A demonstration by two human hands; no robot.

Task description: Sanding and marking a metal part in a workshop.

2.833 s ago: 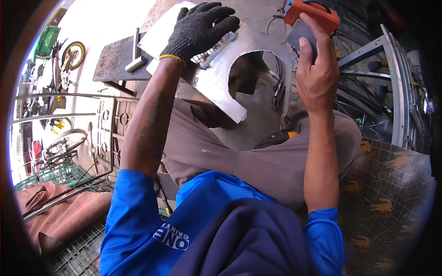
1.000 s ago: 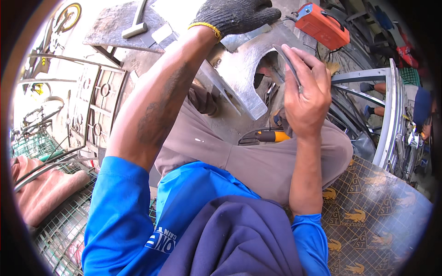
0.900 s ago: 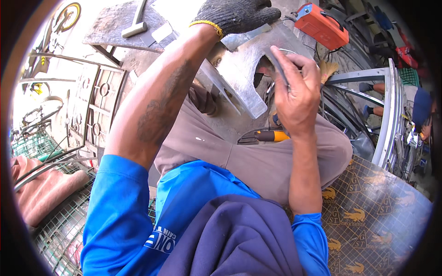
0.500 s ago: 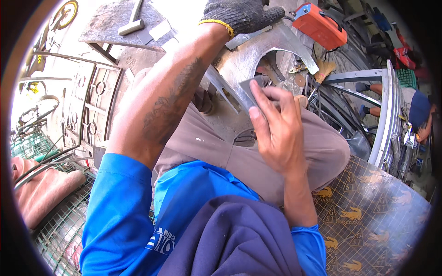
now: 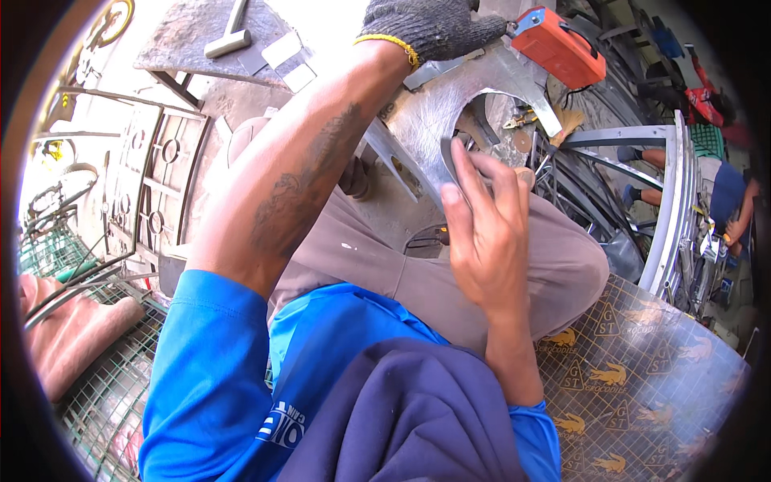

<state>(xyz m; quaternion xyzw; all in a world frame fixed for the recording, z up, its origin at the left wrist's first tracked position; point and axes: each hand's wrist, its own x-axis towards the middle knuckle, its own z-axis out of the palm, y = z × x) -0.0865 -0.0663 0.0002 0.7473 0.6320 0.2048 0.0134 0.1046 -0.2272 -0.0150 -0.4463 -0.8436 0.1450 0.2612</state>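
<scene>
Sheet (image 5: 426, 112): curve cut, work judged unfinished

A curved cut-out is already present. The left hand (image 5: 430, 32), gloved, is laid over the sheet's far side; whether anything is gripped cannot be told. By the sheet's near edge, a dark plate (image 5: 446, 163) is pinched in the right hand's (image 5: 491, 229) closed grip; contact cannot be confirmed. What remains cannot be determined.

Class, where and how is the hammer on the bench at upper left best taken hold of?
Probably by its slim handle, from above, fingers wrapped around: the handle runs from the thicker crosswise head toward the picture's top edge, its far end out of frame.
</scene>
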